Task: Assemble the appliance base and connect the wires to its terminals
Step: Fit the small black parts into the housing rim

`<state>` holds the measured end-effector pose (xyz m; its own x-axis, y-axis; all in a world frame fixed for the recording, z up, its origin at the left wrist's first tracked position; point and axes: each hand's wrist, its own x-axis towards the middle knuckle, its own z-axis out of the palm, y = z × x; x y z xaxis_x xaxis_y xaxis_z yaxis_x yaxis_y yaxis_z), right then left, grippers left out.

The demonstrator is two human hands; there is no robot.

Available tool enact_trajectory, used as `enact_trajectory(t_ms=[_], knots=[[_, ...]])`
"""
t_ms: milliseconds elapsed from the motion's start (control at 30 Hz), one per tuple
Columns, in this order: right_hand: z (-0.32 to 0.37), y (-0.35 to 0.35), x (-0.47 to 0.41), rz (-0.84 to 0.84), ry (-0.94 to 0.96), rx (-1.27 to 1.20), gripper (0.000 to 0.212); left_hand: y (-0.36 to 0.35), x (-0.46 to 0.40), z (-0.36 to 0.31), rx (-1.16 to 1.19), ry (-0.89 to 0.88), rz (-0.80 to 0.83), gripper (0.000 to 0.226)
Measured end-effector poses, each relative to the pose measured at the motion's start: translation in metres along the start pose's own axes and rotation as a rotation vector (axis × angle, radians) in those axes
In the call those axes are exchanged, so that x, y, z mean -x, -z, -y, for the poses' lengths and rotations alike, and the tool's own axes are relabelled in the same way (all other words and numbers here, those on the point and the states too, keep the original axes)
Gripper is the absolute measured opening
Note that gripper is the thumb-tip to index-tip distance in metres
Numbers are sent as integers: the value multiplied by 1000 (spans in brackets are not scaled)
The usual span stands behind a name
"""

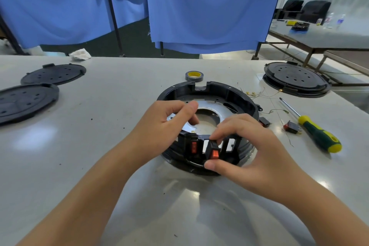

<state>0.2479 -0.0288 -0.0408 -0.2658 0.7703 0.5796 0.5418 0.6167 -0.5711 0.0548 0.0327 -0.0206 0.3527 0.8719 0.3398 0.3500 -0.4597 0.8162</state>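
A round black appliance base (pixel 242 100) with a silver metal ring inside lies in the middle of the grey table. Its near wall has several rectangular slots; one red rocker switch (pixel 194 147) sits in the left slot. My right hand (pixel 253 146) pinches a second red rocker switch (pixel 214 153) between thumb and fingers at the neighbouring slot. My left hand (pixel 165 124) grips the base's near left rim, fingers curled over the metal ring. Thin loose wires (pixel 257 94) lie behind the base to the right.
A green and yellow screwdriver (pixel 315 132) lies to the right, beside two spare red switches (pixel 292 127). A grey tape roll (pixel 194 76) sits behind the base. Black round covers lie at far left (pixel 54 74), near left (pixel 24 102), and far right (pixel 295 78).
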Motion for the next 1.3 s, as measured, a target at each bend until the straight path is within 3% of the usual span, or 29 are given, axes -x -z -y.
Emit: enact_trajectory(t_ms=[100,200,433,900,1300], knots=[[-3,-2,0,31,-6,47,32,0,-4,7,4,14,-45,16],[-5,-3,0,53,-26,69,32,1,-4,9,3,30,-25,20],[-8,-5,-1,59,-35,89,32,5,-1,10,-250,85,288,28],[-9,-3,-2,114,-36,57,30,10,1,6,-342,78,344,52],[-7,-7,-2,63,-51,66,33,9,3,8,-353,55,336,46]])
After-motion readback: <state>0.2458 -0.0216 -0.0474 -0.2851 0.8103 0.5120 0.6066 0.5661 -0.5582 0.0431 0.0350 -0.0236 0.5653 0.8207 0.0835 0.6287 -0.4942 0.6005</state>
